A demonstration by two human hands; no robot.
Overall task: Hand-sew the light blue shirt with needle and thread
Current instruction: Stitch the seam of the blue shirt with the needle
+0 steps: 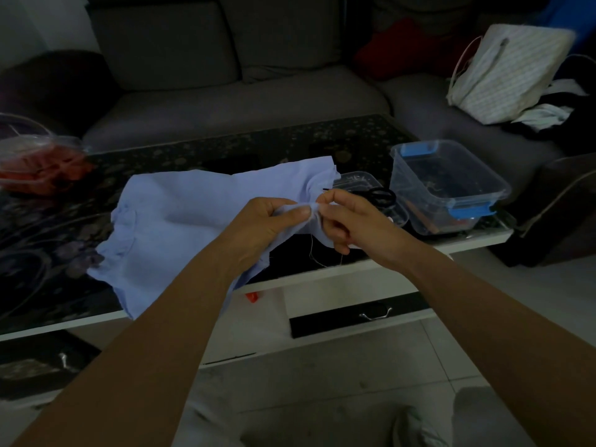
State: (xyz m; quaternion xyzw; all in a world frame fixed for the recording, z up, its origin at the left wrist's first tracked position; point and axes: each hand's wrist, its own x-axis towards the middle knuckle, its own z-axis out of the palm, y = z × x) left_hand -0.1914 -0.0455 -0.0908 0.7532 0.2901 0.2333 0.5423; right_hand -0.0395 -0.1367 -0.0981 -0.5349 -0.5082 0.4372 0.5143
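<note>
The light blue shirt (pixel 180 214) lies spread over the dark patterned table top (pixel 225 150), its right part lifted off the surface. My left hand (pixel 261 224) grips a bunched fold of that raised cloth, thumb on top. My right hand (pixel 351 221) pinches at the same fold, thumb and forefinger together on the needle (pixel 326 189), whose dark end sticks out just above them. Pale thread (pixel 314 253) dangles below the fold, between the two hands.
A clear plastic box with blue clips (pixel 451 185) stands at the table's right end, beside a shallow tray holding black scissors (pixel 380 196). A plastic container with red contents (pixel 35 162) sits far left. A grey sofa (pixel 225 75) and a striped bag (pixel 506 72) are behind.
</note>
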